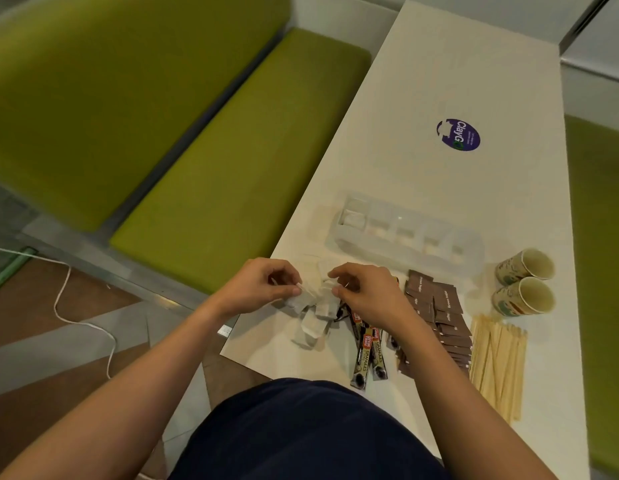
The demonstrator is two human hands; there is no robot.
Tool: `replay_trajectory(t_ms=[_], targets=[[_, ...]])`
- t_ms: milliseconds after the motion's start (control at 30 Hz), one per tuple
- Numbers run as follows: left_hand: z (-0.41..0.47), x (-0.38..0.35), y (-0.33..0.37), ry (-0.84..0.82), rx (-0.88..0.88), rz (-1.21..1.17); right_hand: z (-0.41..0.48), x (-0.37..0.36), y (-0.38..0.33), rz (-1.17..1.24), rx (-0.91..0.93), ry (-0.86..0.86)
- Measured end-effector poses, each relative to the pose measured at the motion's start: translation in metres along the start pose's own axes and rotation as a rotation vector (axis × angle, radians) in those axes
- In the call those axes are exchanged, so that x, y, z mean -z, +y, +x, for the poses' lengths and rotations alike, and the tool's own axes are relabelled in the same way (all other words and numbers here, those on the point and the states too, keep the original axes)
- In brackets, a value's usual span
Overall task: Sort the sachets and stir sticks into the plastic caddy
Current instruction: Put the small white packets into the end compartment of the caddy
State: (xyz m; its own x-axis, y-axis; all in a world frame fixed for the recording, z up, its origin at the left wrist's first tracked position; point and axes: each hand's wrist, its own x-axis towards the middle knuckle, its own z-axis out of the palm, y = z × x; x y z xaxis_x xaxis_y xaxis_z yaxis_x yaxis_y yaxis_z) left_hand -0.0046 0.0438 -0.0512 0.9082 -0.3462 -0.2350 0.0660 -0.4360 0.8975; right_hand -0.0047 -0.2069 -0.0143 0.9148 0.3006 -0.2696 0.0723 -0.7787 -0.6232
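Nearest me, at 5 o'clock on the white counter (439, 81), a bundle of pale wooden stir sticks (498, 365) lies with its long axis roughly 12 to 6. Black coffee stick sachets (367, 355) lie at its 9 o'clock. Just beyond, my left hand (263, 285) and right hand (363, 292) each pinch at the limp white tea-bag sachets (310, 327). I judge this as separating them. Next they need carrying toward 2 o'clock into the clear plastic caddy (405, 230), whose long axis runs about 10 to 4.

white table (439, 81) standing beside a green bench seat (239, 161) | purple ClayGo sticker (458, 135) sitting on the far tabletop | two paper cups (509, 296) sitting side by side near the right edge | white cable (55, 307) trailing across the floor, left
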Motion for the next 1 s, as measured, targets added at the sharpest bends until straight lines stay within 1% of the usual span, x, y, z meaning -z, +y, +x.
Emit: replay_trajectory(t_ms=[167,267,400,500,600,800,1000], targets=[[-0.002,0.003,-0.001,-0.001,-0.050,0.038,-0.006,0.006,-0.003,0.023,-0.030,0.020],[-0.004,0.004,-0.001,0.013,-0.083,0.036,-0.011,0.010,-0.002,0.083,-0.052,0.024],[-0.005,0.003,0.004,-0.020,-0.079,-0.097,-0.016,0.016,0.003,0.228,-0.073,0.039],[-0.004,0.001,0.011,-0.031,-0.100,-0.139,-0.021,0.020,0.006,0.277,-0.107,0.057],[-0.001,-0.003,0.024,0.010,-0.154,-0.163,-0.024,0.025,0.009,0.247,-0.112,0.102],[0.014,0.000,0.055,0.026,-0.261,-0.189,-0.028,0.032,0.011,0.194,-0.115,0.243],[0.038,0.011,0.099,0.125,-0.376,-0.187,-0.035,0.032,0.013,0.154,-0.152,0.314]])
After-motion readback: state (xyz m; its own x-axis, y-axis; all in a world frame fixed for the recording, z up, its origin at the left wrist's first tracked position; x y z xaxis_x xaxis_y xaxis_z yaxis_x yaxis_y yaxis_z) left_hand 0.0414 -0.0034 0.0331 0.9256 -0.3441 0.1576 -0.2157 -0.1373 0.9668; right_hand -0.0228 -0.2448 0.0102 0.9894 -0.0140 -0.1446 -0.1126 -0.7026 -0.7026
